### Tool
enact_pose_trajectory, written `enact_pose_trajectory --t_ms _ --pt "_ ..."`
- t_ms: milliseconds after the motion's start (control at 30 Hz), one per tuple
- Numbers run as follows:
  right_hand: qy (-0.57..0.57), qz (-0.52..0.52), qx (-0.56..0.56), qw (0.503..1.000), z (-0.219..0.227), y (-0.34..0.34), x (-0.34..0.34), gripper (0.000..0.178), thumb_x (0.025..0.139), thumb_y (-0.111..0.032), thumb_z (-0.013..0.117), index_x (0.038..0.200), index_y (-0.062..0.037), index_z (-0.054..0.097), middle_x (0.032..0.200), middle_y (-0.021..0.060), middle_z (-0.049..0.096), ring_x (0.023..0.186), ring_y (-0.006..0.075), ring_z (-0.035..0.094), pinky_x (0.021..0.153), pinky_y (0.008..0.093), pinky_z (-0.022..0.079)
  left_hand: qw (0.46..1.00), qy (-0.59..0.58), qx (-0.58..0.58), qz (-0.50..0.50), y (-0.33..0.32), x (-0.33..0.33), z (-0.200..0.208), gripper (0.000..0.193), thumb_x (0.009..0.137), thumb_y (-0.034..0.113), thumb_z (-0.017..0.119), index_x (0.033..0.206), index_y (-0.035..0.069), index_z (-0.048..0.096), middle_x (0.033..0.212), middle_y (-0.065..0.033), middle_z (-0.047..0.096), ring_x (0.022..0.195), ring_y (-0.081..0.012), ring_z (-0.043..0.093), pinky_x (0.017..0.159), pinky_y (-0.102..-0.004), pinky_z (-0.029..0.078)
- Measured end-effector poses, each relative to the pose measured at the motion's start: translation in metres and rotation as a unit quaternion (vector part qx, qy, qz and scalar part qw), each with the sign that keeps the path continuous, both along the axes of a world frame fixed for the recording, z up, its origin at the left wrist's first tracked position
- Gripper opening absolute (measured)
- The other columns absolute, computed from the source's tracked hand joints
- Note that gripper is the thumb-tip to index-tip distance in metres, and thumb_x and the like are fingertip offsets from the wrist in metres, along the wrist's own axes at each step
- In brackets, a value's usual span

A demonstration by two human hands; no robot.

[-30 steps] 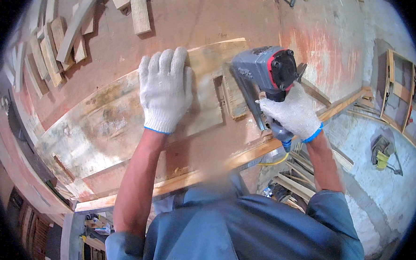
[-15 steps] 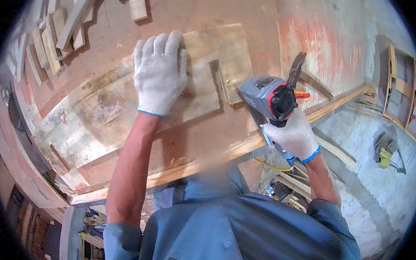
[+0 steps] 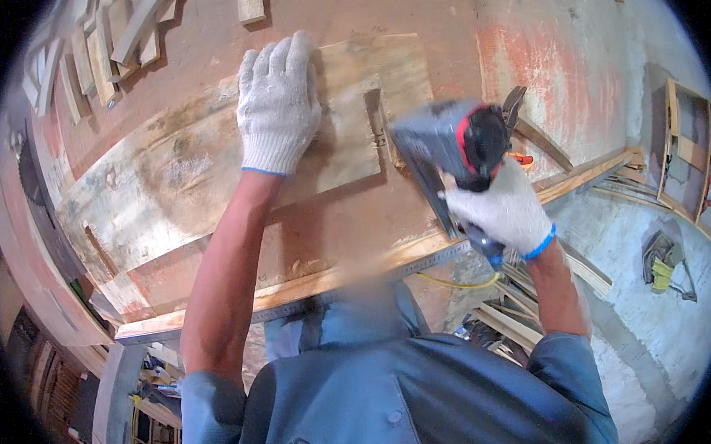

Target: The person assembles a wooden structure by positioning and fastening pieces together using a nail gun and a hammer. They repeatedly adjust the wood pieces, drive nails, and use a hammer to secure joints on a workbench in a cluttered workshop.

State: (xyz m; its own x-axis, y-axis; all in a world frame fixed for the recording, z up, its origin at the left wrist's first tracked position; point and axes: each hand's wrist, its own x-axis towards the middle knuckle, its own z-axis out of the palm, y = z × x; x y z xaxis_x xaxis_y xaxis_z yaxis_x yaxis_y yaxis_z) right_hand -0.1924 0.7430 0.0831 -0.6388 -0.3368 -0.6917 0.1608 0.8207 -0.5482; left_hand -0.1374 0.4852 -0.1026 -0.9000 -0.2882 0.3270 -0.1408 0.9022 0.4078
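My left hand, in a white knit glove, lies flat with fingers stretched out on a worn plywood board. The board is long and pale, with stains and a narrow slot cut through its right part. My right hand, gloved the same way, is wrapped round the handle of a grey and black nail gun. Motion blurs the nail gun. It is just right of the board's slotted end; whether its nose touches anything I cannot tell. Behind it shows part of a dark-jawed hand tool with an orange handle.
Several wood strips lie at the far left of the brown workbench. A wooden strip runs along its near edge. A yellow hose hangs below, near loose offcuts. A wooden frame stands at the right.
The nail gun has tilted, its body now more side-on and swung slightly left. My left hand stays flat on the board. The whole view has shifted a little.
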Motion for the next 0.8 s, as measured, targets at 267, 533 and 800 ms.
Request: enact_pose_trajectory --t_ms 267,533,800 --pt "0.06 0.077 -0.045 0.994 -0.023 -0.078 -0.048 0.023 0.088 -0.024 0.072 0.083 -0.0016 0.067 0.063 0.0022 0.062 0.056 0.0109 0.062 0.055 0.0299 0.051 0.999 0.013 0.011 0.047 -0.001 0.0 -0.002 0.049 0.098 0.015 0.061 0.146 0.008 0.051 0.134 -0.0154 0.063 0.13 -0.0329 0.057 0.119 -0.051 0.036" --pt "-0.058 0.053 0.062 0.995 -0.012 -0.06 -0.025 0.037 0.084 -0.031 0.073 0.105 -0.0005 0.071 0.073 0.0068 0.069 0.067 0.0164 0.068 0.064 0.0356 0.054 0.998 0.026 0.033 0.055 -0.001 0.002 0.0 0.049 0.097 0.016 0.062 0.144 0.008 0.052 0.123 -0.0135 0.065 0.123 -0.0317 0.059 0.116 -0.0499 0.039" --pt "0.012 0.085 0.029 0.996 -0.025 -0.014 0.02 0.028 0.084 -0.017 0.079 0.104 -0.0007 0.068 0.079 0.0047 0.07 0.072 0.0141 0.068 0.067 0.0335 0.056 0.999 0.012 0.028 0.04 -0.004 -0.001 -0.001 0.044 0.098 0.015 0.061 0.14 0.008 0.054 0.117 -0.0141 0.067 0.118 -0.0323 0.062 0.115 -0.0497 0.04"
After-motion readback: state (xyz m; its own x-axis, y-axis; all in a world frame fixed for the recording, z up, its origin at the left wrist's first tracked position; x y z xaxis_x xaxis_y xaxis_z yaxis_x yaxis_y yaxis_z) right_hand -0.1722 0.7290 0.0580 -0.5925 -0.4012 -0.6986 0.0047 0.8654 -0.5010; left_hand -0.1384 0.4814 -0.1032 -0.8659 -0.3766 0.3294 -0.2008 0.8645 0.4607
